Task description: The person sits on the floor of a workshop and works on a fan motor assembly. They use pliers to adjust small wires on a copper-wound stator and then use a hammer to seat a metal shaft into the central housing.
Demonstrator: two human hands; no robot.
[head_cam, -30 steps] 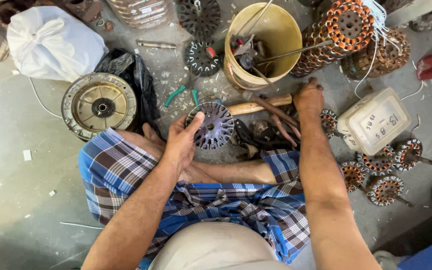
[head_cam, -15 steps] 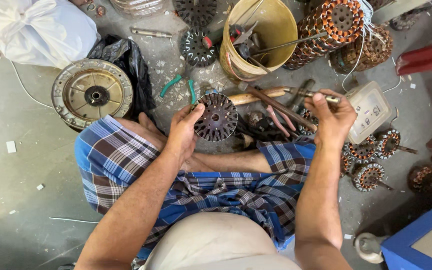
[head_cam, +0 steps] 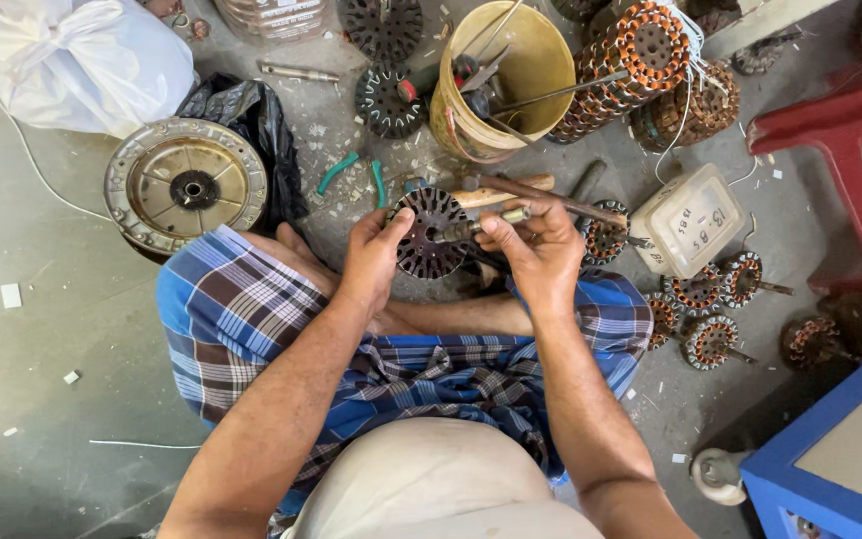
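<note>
- motor core [head_cam: 429, 232]: dark slotted disc, left hand [head_cam: 373, 255] gripping its edge
- right hand [head_cam: 541, 250] closed around metal rod [head_cam: 481, 226], tip at core centre
- yellow bucket [head_cam: 541, 60] behind

**A worn concrete floor, crowded at the far side**

You sit on a grey concrete floor [head_cam: 42, 379], stained and scattered with small white scraps. Soft, even light falls across it, without hard shadows. At your right stands a red plastic stool [head_cam: 840, 130]; nearer, in the right corner, you see a blue cabinet [head_cam: 830, 459] with a pale top. Far left lies a white sack [head_cam: 82, 60].
</note>
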